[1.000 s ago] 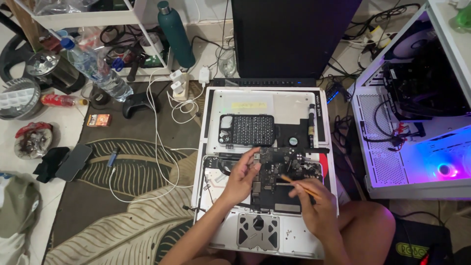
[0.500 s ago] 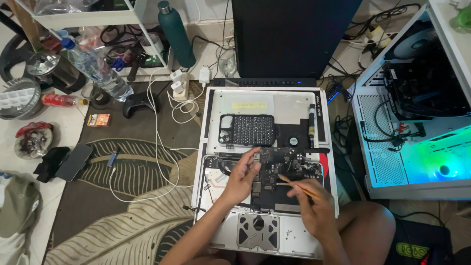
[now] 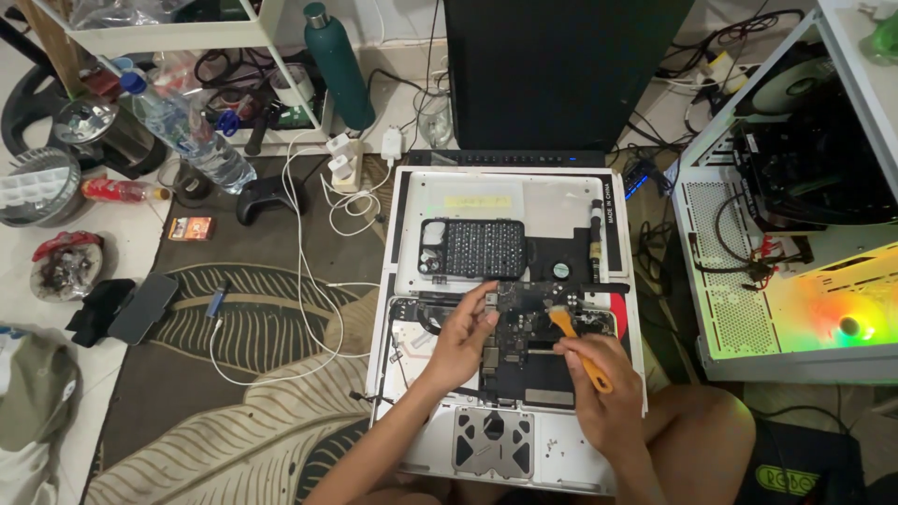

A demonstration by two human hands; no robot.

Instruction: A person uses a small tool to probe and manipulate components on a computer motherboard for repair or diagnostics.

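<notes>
An opened white laptop base lies on the floor in front of me, its dark logic board exposed. My left hand rests on the board's left part, fingertips touching its upper edge. My right hand grips an orange plastic pry tool whose tip points up and left onto the board's right side near a red patch. A black perforated phone case lies on the white panel above the board. The metal trackpad underside sits near my knees.
A white desktop computer case with coloured lighting lies at the right. A dark monitor stands behind the laptop. White cables and chargers, a green bottle, a plastic water bottle, a game controller and a phone lie on the leaf-patterned rug.
My right hand has tilted the orange tool more upright and shifted its tip slightly right on the board. The computer case's lighting went from purple to green to orange. My left hand stays put.
</notes>
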